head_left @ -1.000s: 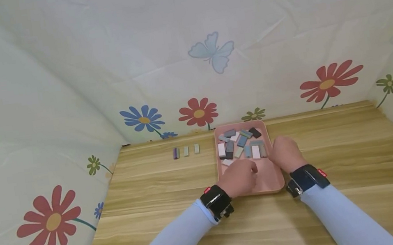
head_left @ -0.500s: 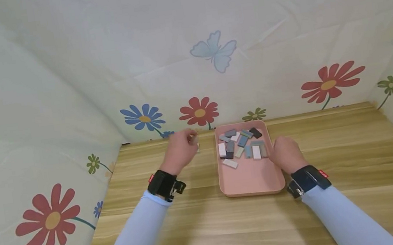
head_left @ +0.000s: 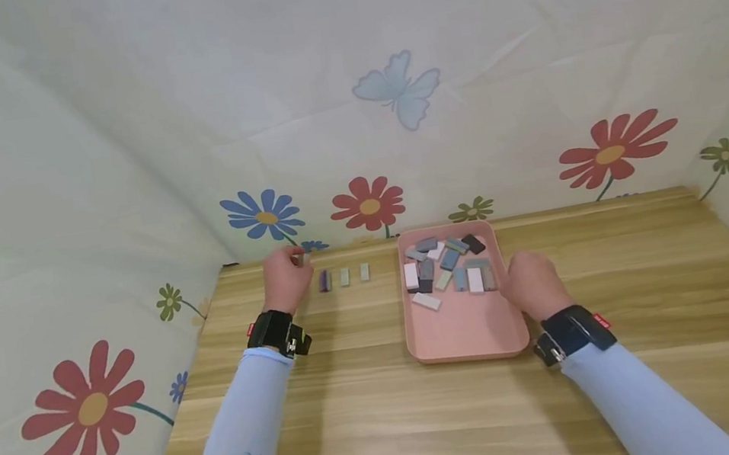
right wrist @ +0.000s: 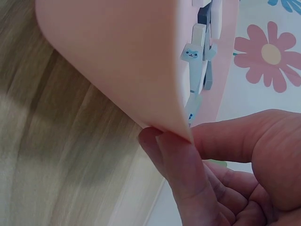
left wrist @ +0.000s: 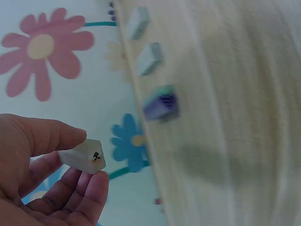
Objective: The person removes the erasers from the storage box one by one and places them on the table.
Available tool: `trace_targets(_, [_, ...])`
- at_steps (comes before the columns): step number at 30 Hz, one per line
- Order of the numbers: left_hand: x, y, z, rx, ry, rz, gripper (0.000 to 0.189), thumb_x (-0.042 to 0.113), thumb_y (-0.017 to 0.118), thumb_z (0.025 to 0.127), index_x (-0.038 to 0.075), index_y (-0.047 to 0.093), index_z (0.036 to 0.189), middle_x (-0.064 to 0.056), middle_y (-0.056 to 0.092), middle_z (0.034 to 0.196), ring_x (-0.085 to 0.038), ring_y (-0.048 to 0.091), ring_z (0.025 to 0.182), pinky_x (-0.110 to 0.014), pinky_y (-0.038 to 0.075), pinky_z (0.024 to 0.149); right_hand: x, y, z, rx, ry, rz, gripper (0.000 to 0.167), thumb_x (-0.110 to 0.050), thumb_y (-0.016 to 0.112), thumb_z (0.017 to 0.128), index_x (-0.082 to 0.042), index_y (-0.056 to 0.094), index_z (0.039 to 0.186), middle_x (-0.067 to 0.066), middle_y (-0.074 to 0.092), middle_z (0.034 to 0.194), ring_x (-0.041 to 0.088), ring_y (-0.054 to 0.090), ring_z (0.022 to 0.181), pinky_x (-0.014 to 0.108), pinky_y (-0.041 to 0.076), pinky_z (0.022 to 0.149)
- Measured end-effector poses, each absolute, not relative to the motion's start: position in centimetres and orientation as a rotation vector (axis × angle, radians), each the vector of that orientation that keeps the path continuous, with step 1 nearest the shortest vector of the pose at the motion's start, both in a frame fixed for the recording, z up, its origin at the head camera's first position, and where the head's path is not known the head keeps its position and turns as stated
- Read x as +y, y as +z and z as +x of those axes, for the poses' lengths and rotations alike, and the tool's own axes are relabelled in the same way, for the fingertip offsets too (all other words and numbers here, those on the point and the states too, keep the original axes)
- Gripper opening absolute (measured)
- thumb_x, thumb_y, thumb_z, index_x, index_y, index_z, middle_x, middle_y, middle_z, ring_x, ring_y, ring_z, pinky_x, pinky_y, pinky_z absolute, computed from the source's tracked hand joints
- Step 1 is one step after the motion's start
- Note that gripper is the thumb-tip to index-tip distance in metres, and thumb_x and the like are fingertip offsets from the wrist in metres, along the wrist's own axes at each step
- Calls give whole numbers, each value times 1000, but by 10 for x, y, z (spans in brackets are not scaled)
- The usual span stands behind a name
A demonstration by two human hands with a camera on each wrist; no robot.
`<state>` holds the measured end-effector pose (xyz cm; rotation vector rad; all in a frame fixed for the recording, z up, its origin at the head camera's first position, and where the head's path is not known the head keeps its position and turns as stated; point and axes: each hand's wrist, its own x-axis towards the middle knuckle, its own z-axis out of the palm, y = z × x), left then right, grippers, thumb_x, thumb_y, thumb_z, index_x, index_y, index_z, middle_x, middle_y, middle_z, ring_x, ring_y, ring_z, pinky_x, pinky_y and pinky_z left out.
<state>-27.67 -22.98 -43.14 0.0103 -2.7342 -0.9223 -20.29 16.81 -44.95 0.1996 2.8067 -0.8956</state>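
My left hand [head_left: 285,280] is above the table's back left part. In the left wrist view it pinches a white eraser [left wrist: 83,157] between thumb and fingers; a small dark mark shows on the eraser's end. To its right, a purple-and-green eraser [head_left: 324,281] and two pale green erasers [head_left: 344,277] stand in a spaced row. My right hand [head_left: 533,286] grips the right wall of a pink tray [head_left: 470,357], thumb on one side and fingers on the other. Inside the tray are several white, grey, blue, green and black erasers [head_left: 449,258], mostly toward the back.
The wooden table [head_left: 390,424] meets a pale curtain [head_left: 294,114] with printed flowers and a butterfly along its back edge. Another curtain side [head_left: 10,266] rises at the left. A white eraser [head_left: 426,302] lies apart near the tray's left wall.
My left hand has gone from the tray leftward, past the row, and now holds a white eraser left of the purple one. My right hand stays on the tray wall.
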Motion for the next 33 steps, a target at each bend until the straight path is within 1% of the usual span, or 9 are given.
trace_targets(2, [-235,-441,-280,-2752,-906,34,28,8,64,80,-1,66,106,-14,67,92,-26,61,79,-36,49,68,168,-448,-203,2797,-900,204,16,-12,57,87,2,61,81,11,57,66,20,55,57,26,42,47])
trace_targets(3, [-237,-446,-282,-2766,-891,43,28,9,64,80,-1,66,106,-14,68,92,-26,62,80,-37,49,68,168,-448,-203,2797,-899,210,16,-12,57,87,2,61,80,11,57,66,20,55,57,25,41,47])
trace_targets(7, [-240,-458,-284,-2818,-904,102,30,11,64,81,0,66,109,-15,69,94,-27,63,82,-39,50,70,167,-449,-203,2787,-910,220,24,-18,53,91,1,61,78,10,56,64,19,56,55,25,42,46])
trace_targets(9, [-241,-462,-284,-2846,-904,140,30,14,63,83,1,65,110,-14,69,95,-27,64,83,-39,50,71,167,-450,-203,2788,-912,222,29,-22,51,93,-1,60,76,10,56,63,19,55,54,25,42,46])
trace_targets(12, [-241,-466,-285,-2877,-891,187,31,17,64,84,0,65,110,-16,69,100,-30,64,89,-42,51,75,166,-451,-203,2799,-907,211,32,-24,50,94,-1,60,75,9,56,63,19,55,53,25,42,45])
trace_targets(15, [-240,-469,-285,-2903,-871,217,32,18,64,83,0,65,110,-17,66,108,-33,61,99,-44,50,82,166,-450,-203,2808,-900,210,27,-21,52,92,1,61,78,10,56,64,19,55,54,25,41,45])
trace_targets(19, [-239,-472,-286,-2928,-842,234,33,16,65,82,0,65,110,-18,65,111,-35,59,104,-44,49,86,166,-449,-203,2803,-900,221,19,-15,56,90,2,62,83,11,57,67,20,56,56,25,42,46])
trace_targets(26, [-240,-474,-288,-2938,-822,245,33,15,65,79,0,66,109,-18,66,110,-35,60,103,-44,49,86,166,-448,-202,2790,-906,243,15,-11,56,87,3,62,85,12,57,69,20,56,58,25,42,47])
trace_targets(33, [-245,-483,-292,-2951,-819,229,36,17,67,79,-1,66,110,-18,66,110,-35,60,104,-44,49,86,167,-449,-203,2787,-909,252,17,-13,56,89,1,62,82,11,57,68,19,56,57,25,42,47])
